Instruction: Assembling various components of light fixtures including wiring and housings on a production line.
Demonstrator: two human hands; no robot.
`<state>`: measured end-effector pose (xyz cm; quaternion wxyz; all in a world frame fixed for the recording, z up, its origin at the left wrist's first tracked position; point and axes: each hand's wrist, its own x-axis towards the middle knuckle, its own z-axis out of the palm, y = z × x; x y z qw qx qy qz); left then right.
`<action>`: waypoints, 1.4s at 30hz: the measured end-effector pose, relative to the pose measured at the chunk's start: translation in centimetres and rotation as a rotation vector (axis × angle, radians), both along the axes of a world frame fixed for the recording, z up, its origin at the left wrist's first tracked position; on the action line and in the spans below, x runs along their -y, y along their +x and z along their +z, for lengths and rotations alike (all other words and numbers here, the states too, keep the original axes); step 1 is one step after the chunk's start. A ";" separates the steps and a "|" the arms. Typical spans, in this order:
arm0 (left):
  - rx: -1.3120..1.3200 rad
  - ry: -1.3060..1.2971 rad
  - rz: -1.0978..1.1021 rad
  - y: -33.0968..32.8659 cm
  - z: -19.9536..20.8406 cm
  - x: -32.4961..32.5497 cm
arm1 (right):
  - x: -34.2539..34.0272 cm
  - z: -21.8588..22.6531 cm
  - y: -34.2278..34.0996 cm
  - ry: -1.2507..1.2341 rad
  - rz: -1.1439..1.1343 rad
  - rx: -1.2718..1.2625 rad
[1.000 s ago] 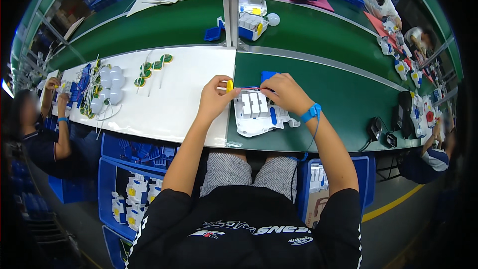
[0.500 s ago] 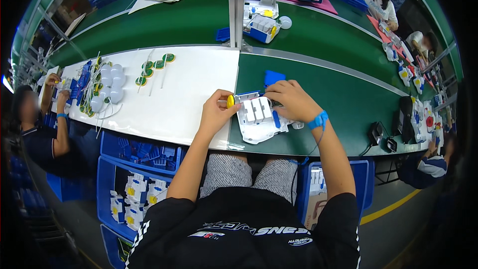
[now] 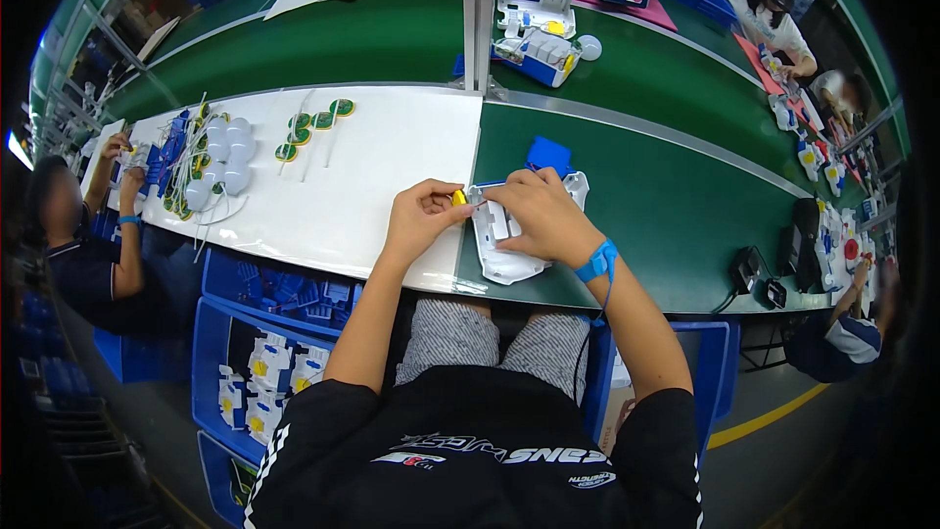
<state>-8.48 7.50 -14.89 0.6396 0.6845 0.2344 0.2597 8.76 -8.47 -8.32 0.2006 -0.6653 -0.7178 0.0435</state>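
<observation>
Left hand (image 3: 423,222) pinches the yellow part (image 3: 459,198) at ten o'clock of the shell (image 3: 513,269), right hand (image 3: 544,217) curls over it, grip unclear; seemingly a positioning step, next needing steady alignment.

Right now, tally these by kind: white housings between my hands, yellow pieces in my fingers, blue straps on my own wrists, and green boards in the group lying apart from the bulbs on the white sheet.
White housing: 1
Yellow piece: 1
Blue wrist strap: 1
Green boards: 5
Total: 8
</observation>
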 end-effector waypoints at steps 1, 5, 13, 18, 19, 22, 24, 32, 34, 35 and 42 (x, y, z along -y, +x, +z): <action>0.081 -0.068 -0.010 -0.1 0.1 0.1 | -0.1 0.2 0.0 0.002 0.003 -0.003; 0.022 -0.051 0.047 0.5 0.7 0.1 | -0.4 0.1 0.2 -0.037 -0.082 -0.048; -0.072 0.027 -0.090 0.3 -1.1 -0.4 | -0.2 0.3 0.3 -0.058 -0.079 -0.067; -0.056 -0.067 -0.106 0.4 -1.4 -1.2 | 0.0 0.3 0.1 -0.046 -0.070 -0.006; -0.061 -0.123 -0.125 0.3 -1.5 -1.4 | 0.0 0.4 0.1 -0.051 -0.073 0.003; -0.086 -0.120 -0.124 0.3 -1.4 -0.8 | 0.1 0.6 -0.2 -0.054 -0.067 0.062; -0.106 -0.063 -0.104 0.3 -1.2 -0.1 | 0.2 0.2 -0.6 -0.027 -0.068 0.117; -0.054 0.010 0.002 0.0 0.5 1.3 | 0.1 0.2 -0.7 0.017 -0.067 0.204; -0.033 0.055 -0.002 0.1 0.9 1.5 | 0.0 0.4 -0.8 -0.020 -0.080 0.206; -0.010 0.101 -0.002 0.2 1.1 1.5 | 0.0 0.3 -0.7 -0.023 -0.084 0.203; -0.038 0.159 -0.126 1.2 2.3 0.0 | 0.0 0.0 -0.5 -0.024 -0.099 0.151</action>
